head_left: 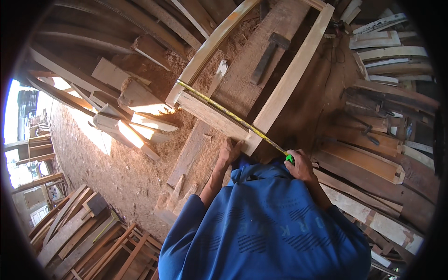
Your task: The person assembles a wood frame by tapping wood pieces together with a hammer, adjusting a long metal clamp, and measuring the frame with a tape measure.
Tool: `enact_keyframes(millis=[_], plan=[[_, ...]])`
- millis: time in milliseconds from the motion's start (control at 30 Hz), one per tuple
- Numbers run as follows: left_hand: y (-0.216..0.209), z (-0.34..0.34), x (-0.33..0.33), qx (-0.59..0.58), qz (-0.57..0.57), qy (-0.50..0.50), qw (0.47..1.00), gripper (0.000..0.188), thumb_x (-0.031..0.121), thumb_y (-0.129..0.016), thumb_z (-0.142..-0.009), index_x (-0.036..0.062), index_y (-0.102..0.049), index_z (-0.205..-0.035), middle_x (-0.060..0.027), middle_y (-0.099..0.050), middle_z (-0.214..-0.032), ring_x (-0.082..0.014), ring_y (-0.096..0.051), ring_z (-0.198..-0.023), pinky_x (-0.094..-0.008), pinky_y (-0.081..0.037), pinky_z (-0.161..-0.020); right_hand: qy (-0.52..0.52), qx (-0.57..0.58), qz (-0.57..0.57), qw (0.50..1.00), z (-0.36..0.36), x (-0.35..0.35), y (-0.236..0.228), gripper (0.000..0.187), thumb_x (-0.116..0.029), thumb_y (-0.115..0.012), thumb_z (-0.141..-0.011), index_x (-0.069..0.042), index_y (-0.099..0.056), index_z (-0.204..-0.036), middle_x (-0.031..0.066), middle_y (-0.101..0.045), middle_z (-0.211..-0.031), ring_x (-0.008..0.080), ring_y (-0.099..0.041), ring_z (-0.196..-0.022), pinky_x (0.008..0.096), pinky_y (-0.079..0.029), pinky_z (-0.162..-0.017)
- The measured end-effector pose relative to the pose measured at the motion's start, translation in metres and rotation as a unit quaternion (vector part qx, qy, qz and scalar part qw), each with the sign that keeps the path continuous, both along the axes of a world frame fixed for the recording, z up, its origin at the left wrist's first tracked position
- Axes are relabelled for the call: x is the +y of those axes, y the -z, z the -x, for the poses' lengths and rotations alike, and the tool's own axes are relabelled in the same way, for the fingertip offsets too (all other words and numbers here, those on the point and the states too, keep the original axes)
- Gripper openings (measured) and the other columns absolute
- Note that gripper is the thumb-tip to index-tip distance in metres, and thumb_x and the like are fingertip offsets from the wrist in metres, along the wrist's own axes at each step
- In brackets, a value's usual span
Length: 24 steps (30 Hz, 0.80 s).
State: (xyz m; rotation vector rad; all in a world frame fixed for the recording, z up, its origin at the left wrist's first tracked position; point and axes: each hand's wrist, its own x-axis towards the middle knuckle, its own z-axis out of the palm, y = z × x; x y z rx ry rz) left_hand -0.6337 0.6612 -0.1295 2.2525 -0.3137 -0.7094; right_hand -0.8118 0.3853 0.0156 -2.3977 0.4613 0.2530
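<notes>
A pale wooden frame rests across a rough plank bench in front of me, one long side straight and the other curved. A yellow tape measure blade stretches over its near crosspiece, from the left corner past the right corner. My right hand is closed round the green tape measure case, just beyond the frame's right corner. My left hand grips the lower edge of the crosspiece near that corner; some of its fingers are hidden. A hammer with a dark head lies on the bench inside the frame.
Wood shavings cover the ground to the left. Boards and offcuts lie stacked at the left, one stack sunlit. On the right are piled planks, curved pieces and a clamp. The plank bench extends toward me on the left.
</notes>
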Motion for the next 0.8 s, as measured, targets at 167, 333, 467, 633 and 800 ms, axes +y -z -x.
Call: enact_keyframes(millis=[167,333,467,633,800], plan=[[0.008,-0.001,0.013,-0.083,-0.017,0.069,0.994,0.061,0.048,-0.072,-0.088,-0.0090,-0.060,-0.106,-0.0287,-0.069,-0.099,-0.0408,-0.068,-0.095,-0.0460,-0.054,-0.081,0.001,0.001,-0.007,1.000,-0.002,0.002,0.001,0.042,-0.023,-0.075,-0.083,-0.006,-0.065,-0.120,0.0188,-0.065,-0.113,0.0370,-0.061,-0.110,0.0454,-0.050,-0.094],[-0.030,-0.004,-0.004,-0.055,0.028,0.061,0.996,0.060,0.047,-0.072,-0.088,-0.0093,-0.061,-0.105,-0.0266,-0.071,-0.095,-0.0379,-0.070,-0.091,-0.0444,-0.055,-0.079,-0.003,0.000,-0.017,1.000,0.001,-0.004,0.008,0.042,-0.023,-0.075,-0.083,-0.006,-0.065,-0.120,0.0184,-0.066,-0.112,0.0370,-0.061,-0.109,0.0455,-0.050,-0.094],[-0.034,-0.006,0.000,-0.016,0.004,0.018,1.000,0.057,0.045,-0.072,-0.089,-0.0089,-0.061,-0.104,-0.0248,-0.071,-0.093,-0.0355,-0.071,-0.090,-0.0439,-0.055,-0.078,-0.010,-0.009,-0.018,1.000,0.001,-0.005,0.010,0.041,-0.023,-0.074,-0.082,-0.006,-0.066,-0.119,0.0182,-0.066,-0.110,0.0370,-0.060,-0.108,0.0459,-0.049,-0.093],[-0.003,0.004,0.009,-0.098,0.069,0.057,0.991,0.056,0.044,-0.072,-0.090,-0.0089,-0.061,-0.103,-0.0244,-0.071,-0.093,-0.0349,-0.071,-0.089,-0.0439,-0.055,-0.078,-0.016,-0.006,-0.023,1.000,-0.004,-0.005,0.003,0.041,-0.023,-0.074,-0.082,-0.006,-0.066,-0.118,0.0185,-0.066,-0.110,0.0368,-0.060,-0.108,0.0463,-0.049,-0.093],[0.002,0.003,0.008,-0.121,0.057,0.067,0.989,0.056,0.045,-0.073,-0.089,-0.0089,-0.060,-0.102,-0.0247,-0.071,-0.093,-0.0350,-0.070,-0.087,-0.0438,-0.055,-0.078,-0.003,0.010,-0.026,1.000,-0.002,-0.006,0.006,0.041,-0.024,-0.073,-0.082,-0.006,-0.066,-0.118,0.0189,-0.067,-0.109,0.0375,-0.059,-0.108,0.0464,-0.048,-0.094]])
